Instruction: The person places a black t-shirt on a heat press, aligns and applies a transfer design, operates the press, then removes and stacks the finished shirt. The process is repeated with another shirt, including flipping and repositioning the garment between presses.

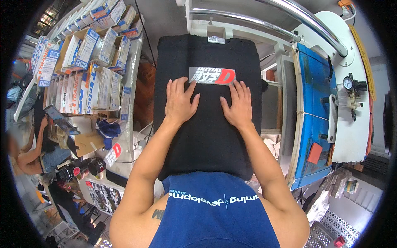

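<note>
A black shirt (206, 136) lies spread flat in front of me, with a small white label (216, 40) at its far edge. On its upper part rests a rectangular transfer print (211, 76), grey with white lettering and a red letter shape. My left hand (180, 101) is open and palm down on the shirt, fingertips at the print's lower left corner. Across from it my right hand (237, 104) lies flat too, its fingers stretched by the lower right corner. Neither hand grips anything. The support under the shirt is hidden by the cloth.
At left, a table bears stacked cardboard boxes (84, 49) and a dark blue cloth (108, 131). Chrome bars (248, 22) cross beyond the shirt. On the right stand a blue panel (308, 107) and a white machine part with a gauge (348, 84). Another person (31, 151) is at far left.
</note>
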### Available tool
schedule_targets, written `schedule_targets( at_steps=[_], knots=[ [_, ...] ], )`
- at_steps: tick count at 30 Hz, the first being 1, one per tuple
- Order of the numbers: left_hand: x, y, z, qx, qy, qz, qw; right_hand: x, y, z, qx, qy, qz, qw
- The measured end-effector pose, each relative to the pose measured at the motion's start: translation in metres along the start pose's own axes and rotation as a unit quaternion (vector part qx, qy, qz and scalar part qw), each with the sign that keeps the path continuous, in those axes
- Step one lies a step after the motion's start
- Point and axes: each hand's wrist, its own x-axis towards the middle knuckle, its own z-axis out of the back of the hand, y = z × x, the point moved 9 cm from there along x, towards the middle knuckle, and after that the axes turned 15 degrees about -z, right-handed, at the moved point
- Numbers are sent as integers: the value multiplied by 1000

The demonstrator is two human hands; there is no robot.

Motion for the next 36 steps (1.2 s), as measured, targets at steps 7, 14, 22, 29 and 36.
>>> schedule_targets(
  at_steps=[7, 14, 22, 29, 36],
  knots=[
    [-3, 5, 0, 14, 7, 26, 1000, -1, 2, 4, 30, -23, 8, 999],
    [-1, 2, -4, 14, 19, 21, 1000, -2, 1, 7, 18, -28, 17, 999],
    [-3, 5, -1, 27, 13, 28, 999, -2, 5, 7, 14, -27, 12, 999],
    [-4, 6, -1, 13, -3, 30, 999, -2, 3, 4, 20, -28, 17, 999],
    [-4, 5, -2, 7, 1, 27, 1000, -2, 1, 3, 16, -25, 7, 1000]
  ],
)
